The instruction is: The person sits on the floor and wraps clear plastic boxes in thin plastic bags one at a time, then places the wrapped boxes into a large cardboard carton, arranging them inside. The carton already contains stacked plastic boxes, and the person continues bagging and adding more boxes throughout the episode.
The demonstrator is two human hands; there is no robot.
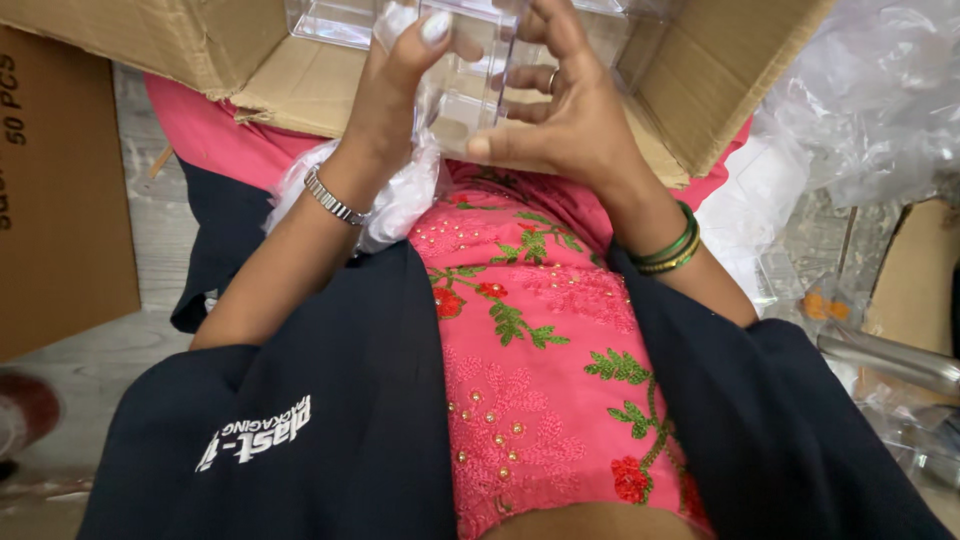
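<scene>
A clear plastic box (470,85) is held upright between both hands just above my lap. My left hand (395,85) grips its left side, thumb up, with a crumpled white plastic wrap (395,200) bunched under the wrist. My right hand (560,100) grips the box's right side, fingers curled over its front. An open brown cardboard carton (300,85) lies behind the hands, with more clear plastic boxes (330,20) inside it.
A second cardboard carton (60,200) stands at the left on the grey floor. Heaped clear plastic sheeting (870,100) and clear plastic pieces (830,290) lie at the right. My lap, in pink embroidered cloth (540,340) and a dark jacket, fills the lower frame.
</scene>
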